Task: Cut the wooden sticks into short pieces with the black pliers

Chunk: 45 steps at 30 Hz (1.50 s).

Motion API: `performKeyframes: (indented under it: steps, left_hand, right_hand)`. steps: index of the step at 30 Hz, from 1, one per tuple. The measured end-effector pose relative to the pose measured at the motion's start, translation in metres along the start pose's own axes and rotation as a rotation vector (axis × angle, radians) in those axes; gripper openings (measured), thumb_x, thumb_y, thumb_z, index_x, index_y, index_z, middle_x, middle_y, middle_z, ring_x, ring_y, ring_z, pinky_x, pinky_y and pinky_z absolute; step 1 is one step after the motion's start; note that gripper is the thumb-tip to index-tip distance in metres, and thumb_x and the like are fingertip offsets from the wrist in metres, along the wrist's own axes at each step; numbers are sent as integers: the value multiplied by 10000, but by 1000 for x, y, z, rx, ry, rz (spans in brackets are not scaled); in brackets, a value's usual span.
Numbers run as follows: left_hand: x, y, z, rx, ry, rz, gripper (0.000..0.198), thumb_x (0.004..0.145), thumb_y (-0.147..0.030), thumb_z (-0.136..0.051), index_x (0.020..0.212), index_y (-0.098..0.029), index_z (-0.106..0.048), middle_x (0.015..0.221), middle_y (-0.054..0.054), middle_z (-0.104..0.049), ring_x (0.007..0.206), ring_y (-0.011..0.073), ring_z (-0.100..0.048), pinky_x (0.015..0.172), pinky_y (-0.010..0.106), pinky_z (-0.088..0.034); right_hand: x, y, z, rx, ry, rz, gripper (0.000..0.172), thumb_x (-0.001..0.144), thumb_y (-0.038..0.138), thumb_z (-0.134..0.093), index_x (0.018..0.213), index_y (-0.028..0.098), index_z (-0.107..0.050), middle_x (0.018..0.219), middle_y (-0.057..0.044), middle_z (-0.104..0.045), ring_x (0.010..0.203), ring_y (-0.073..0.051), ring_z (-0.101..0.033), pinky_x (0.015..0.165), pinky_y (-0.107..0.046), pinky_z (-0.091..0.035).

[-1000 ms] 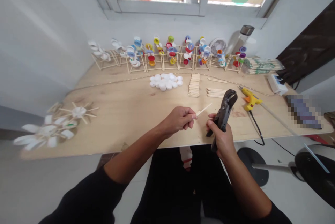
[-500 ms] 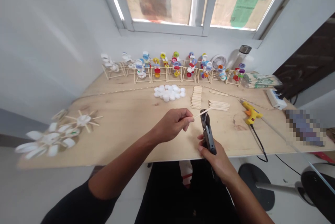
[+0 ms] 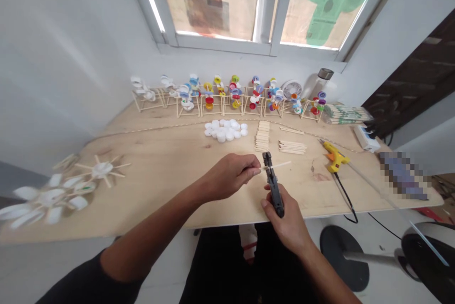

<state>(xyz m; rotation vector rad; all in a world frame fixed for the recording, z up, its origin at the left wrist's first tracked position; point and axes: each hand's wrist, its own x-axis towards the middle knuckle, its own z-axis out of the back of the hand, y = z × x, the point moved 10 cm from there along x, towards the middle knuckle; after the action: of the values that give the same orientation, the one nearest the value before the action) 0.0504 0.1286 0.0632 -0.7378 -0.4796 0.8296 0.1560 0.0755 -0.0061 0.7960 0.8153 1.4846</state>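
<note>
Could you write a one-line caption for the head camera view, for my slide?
Left hand holds a thin wooden stick to black pliers gripped by the right hand.

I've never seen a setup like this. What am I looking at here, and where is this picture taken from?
There is no machine here: these are a person's two bare hands, seen from a camera worn on their head, looking forward and down. The left hand pinches a thin wooden stick; the right hand grips dark pliers, their tip at the stick. On the plywood table lie white bottle caps, stacked wooden sticks and a yellow glue gun. Farther back stand small stick frames with coloured caps.
</note>
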Motion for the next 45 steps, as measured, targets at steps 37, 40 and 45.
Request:
performKeyframes:
  steps: [37,40,45]
  left_hand:
    - [12,18,-21,-312,284,110,148,773,-226,-431,715,-139,-536,491,-50,-488,470,68,-414,482,179,-319]
    - [13,18,-19,-281,280,101,145,768,-220,-429,701,-142,-531,488,-51,-488,469,70,-418,482,181,-320]
    - [15,18,-18,-244,281,90,148,766,-204,-415,672,-146,-513,485,-50,-491,463,70,-425,471,179,-311]
  right_hand:
    - [0,-3,-13,6,102,-41,166,792,303,-461,900,182,-498,614,32,-524,569,-134,-495,546,-228,-364]
    - [1,-4,-14,17,105,-35,171,794,308,-456,896,179,-503,614,29,-522,573,-135,-494,546,-229,-363]
    - [2,-7,-17,24,106,-42,176,795,309,-452,895,175,-506,643,17,-533,607,-142,-505,555,-231,-369]
